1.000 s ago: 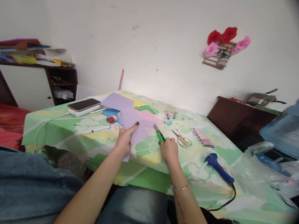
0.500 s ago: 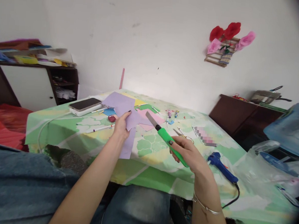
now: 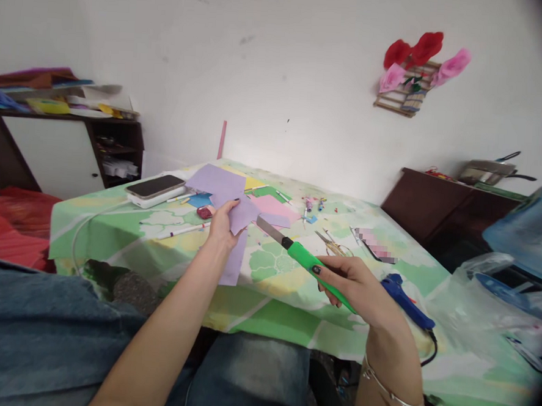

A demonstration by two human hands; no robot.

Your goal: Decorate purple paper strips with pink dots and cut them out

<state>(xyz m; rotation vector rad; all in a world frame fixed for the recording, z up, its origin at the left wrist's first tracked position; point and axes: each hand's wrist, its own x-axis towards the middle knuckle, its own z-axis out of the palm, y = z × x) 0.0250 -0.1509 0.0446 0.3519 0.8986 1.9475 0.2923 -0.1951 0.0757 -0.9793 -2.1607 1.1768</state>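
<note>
My left hand (image 3: 225, 225) pinches a piece of purple paper (image 3: 243, 215) between thumb and fingers above the table. In my right hand (image 3: 346, 281) is a green utility knife (image 3: 302, 254), its blade out and pointing left toward the paper's right edge. Whether the blade touches the paper I cannot tell. A larger purple sheet (image 3: 215, 180) lies behind my left hand, and a purple strip (image 3: 231, 268) hangs down below it. Pink paper (image 3: 275, 208) and green paper (image 3: 274, 194) lie beyond the blade.
Scissors (image 3: 335, 245) lie just beyond my right hand. A blue glue gun (image 3: 405, 300) rests to its right, with a plastic bag (image 3: 458, 300) farther right. At the left, a phone (image 3: 156, 187) sits on a white box (image 3: 156, 199). A white pen (image 3: 184, 230) lies near my left hand.
My right hand has moved right and slightly down, and the knife lies at a flatter slant. My left hand still grips the purple paper, which has tilted a little.
</note>
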